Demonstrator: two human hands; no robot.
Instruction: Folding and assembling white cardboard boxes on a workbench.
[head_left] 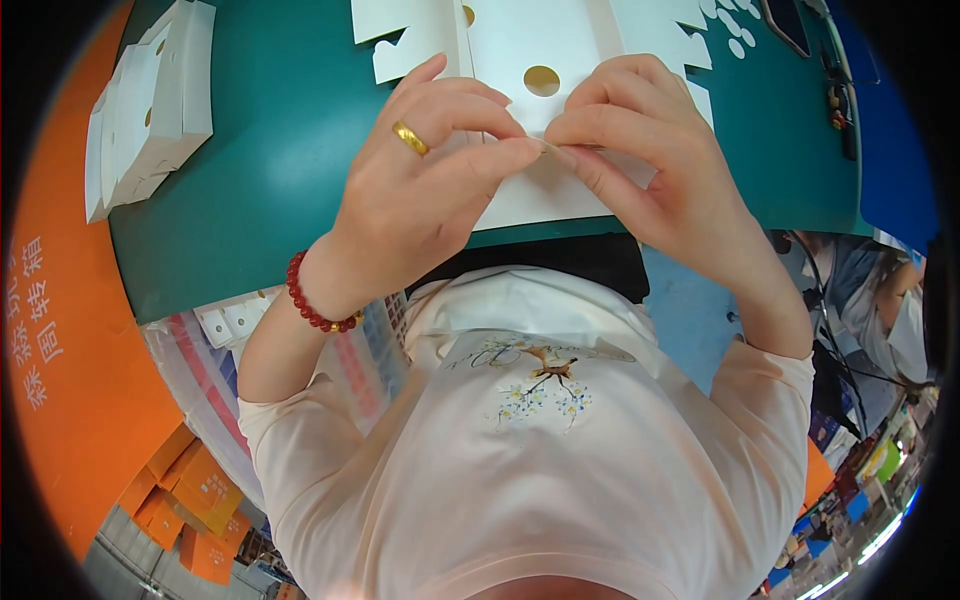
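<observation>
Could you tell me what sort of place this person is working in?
Probably a packaging or box-assembly workshop. Both hands, left hand and right hand, pinch a flat white die-cut card sheet on a green worktable, beside a stack of folded white cartons; orange boxes lie below.

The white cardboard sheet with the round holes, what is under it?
The white cardboard sheet lies flat on a green table. Both hands cover its near edge, so that part stays hidden.
</observation>
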